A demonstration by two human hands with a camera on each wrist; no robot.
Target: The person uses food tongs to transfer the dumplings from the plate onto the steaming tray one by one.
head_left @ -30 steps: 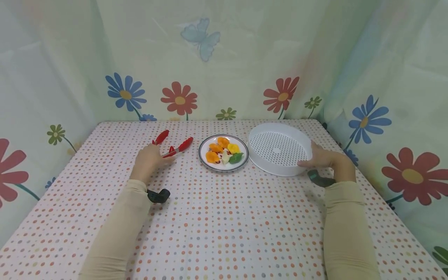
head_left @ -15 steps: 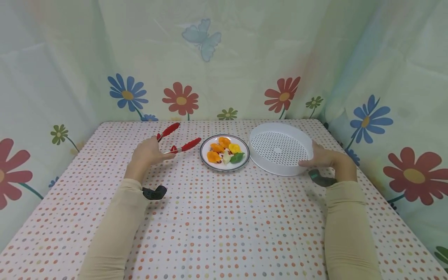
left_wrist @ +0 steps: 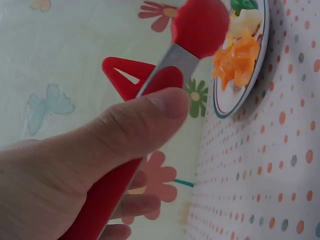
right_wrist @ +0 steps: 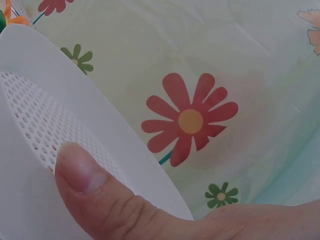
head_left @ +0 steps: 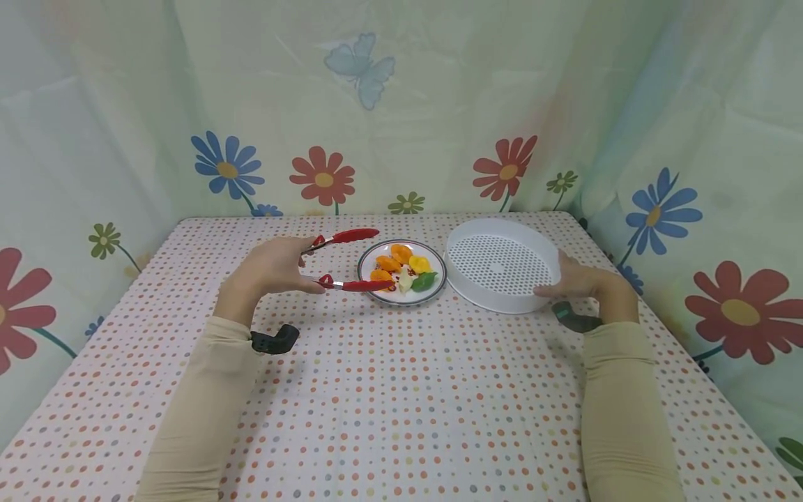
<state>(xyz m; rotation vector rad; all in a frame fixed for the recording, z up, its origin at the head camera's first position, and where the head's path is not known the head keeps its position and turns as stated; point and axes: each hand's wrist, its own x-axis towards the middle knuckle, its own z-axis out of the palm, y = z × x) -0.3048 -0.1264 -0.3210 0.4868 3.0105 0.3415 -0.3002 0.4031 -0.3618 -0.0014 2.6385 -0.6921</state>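
Observation:
My left hand (head_left: 272,268) grips a pair of red-tipped metal tongs (left_wrist: 172,65), thumb along one arm, with the tongs' two arms spread apart. Their near red tip overlaps the left side of a round plate (head_left: 364,275) in the head view. On that dark-rimmed plate lie orange pieces (left_wrist: 237,60), a yellow piece (head_left: 419,265), a pale piece (head_left: 405,282) and a green leaf-like piece (head_left: 424,281). To the plate's right sits a white round sieve (head_left: 461,288) with a perforated bottom. My right hand (head_left: 572,277) holds its right wall, thumb over the rim and other fingers hidden outside.
A dotted cloth covers the table (head_left: 401,404). Behind and at both sides hangs a flower-printed curtain (head_left: 426,84). The sieve stands close against the plate's right edge. A dark device (head_left: 276,340) is strapped at each wrist.
My left hand has moved right and turned, carrying the tongs from left of the plate until one tip overlaps it. The right hand and sieve have stayed in place.

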